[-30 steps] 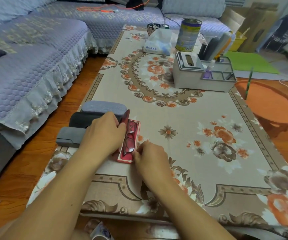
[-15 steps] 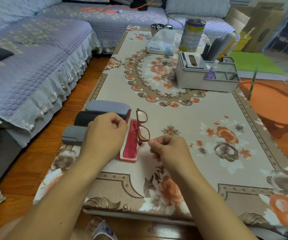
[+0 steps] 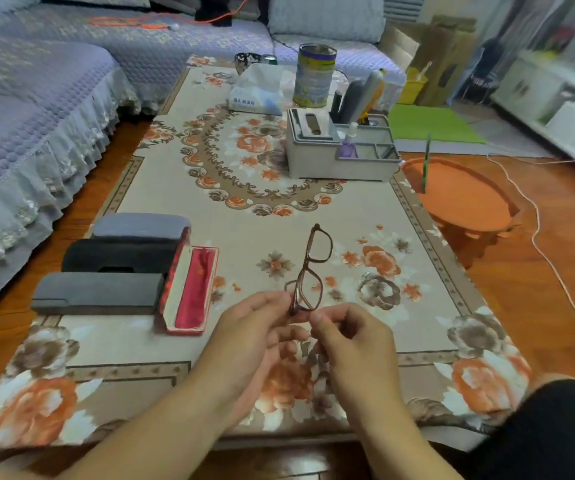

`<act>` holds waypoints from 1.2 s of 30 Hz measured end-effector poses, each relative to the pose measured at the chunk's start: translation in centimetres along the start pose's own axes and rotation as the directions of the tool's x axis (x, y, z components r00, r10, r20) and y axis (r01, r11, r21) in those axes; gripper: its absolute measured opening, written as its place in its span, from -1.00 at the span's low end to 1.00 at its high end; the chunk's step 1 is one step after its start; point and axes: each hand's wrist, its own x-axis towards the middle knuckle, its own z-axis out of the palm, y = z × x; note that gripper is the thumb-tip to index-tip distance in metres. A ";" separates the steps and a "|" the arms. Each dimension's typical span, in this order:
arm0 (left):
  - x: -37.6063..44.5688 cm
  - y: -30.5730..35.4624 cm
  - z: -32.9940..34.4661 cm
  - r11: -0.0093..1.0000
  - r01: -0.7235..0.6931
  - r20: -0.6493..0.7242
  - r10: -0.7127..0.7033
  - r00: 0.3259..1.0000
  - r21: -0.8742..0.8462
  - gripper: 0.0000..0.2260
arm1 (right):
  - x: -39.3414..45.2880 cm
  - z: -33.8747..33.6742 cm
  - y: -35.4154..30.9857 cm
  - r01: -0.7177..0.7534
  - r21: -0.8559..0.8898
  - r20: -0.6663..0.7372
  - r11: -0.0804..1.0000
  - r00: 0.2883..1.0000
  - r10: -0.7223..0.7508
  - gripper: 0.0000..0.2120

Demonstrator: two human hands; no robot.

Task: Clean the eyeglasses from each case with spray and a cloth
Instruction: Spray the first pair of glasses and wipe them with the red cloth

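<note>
Head view, change: eyeglasses (image 3: 312, 268) now clear of the red case (image 3: 190, 289) and raised above the bench (image 3: 348, 209), in front of the body; half a second ago lifted only just beside the case by the right hand alone, one second ago lying inside it. Left hand (image 3: 254, 336) moved off the case lid and across to the frame. Red case left open and without contents on the bench, red lining exposed, lid standing on its left edge. Meaning for the task: removal from the first case complete; spraying and wiping not yet begun. Three further cases, grey case (image 3: 140, 226), black case (image 3: 119, 254) and dark grey case (image 3: 97, 292), closed, stacked in a row just left of the red case. Small bottle (image 3: 349, 147), probably the spray, upright in the grey organiser (image 3: 341, 150) at the far side of the bench, well apart from the hands; label too small to confirm. No cloth identified. Head view, pose: both forearms extended from the near edge, converging above the floral cover. Left hand palm turned inward, fingertips pinching the near end of the frame. Right hand (image 3: 351, 336) fingers curled, thumb and forefinger pinching the same end from the right. Frame held edge-on, lenses pointing away, far lens highest.
</note>
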 end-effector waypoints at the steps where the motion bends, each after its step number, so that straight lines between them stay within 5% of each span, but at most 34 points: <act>1: 0.1 0.2 0.0 1.000 0.000 0.006 0.001 1.000 -0.020 -0.84 | -0.1 -0.1 -0.2 0.017 0.007 0.007 1.000 1.000 -0.017 -0.87; 4: 0.7 0.9 -0.3 1.000 -0.013 0.022 0.013 1.000 -0.004 -0.85 | 0.0 -0.7 -0.9 0.080 0.049 0.049 0.996 0.995 -0.082 -0.88; 7: 1.1 1.8 -1.1 0.939 -0.159 0.082 0.141 0.987 0.305 -0.83 | 2.3 -1.5 -0.4 0.075 0.126 0.142 0.989 0.985 -0.093 -0.90; 10: 1.4 2.7 -1.8 0.682 -0.358 0.195 0.307 0.932 0.638 -0.79 | 5.9 -2.0 0.4 -0.070 0.297 0.288 0.952 0.957 -0.020 -0.90; 13: 1.3 3.0 -2.0 0.491 -0.470 0.315 0.367 0.875 0.733 -0.75 | 8.9 -2.1 0.6 -0.247 0.430 0.483 0.868 0.876 0.010 -0.89; 18: 2.0 3.3 -2.9 -0.036 -0.621 0.556 0.488 0.673 0.783 -0.79 | 10.6 -4.1 -0.1 -0.370 0.312 0.628 0.875 0.772 0.103 -0.78; 21: 2.9 3.3 -3.7 -0.255 -0.595 0.639 0.441 0.630 0.762 -0.68 | 11.2 -6.4 -1.1 -0.373 0.196 0.675 0.907 0.722 0.151 -0.59; 23: 3.1 3.3 -3.7 -0.261 -0.595 0.639 0.465 0.613 0.761 -0.69 | 10.9 -7.0 -2.0 -0.095 -0.080 0.659 0.992 0.742 0.124 -0.64; 27: 3.3 3.3 -3.4 -0.170 -0.613 0.595 0.534 0.601 0.772 -0.80 | 8.5 -6.7 -2.7 0.373 -0.456 0.632 0.808 0.775 -0.001 -0.78; 36: 3.6 3.0 -3.4 -0.121 -0.661 0.585 0.602 0.544 0.740 -0.77 | 7.1 -6.6 1.4 0.486 -0.538 0.440 0.689 0.859 -0.262 -0.73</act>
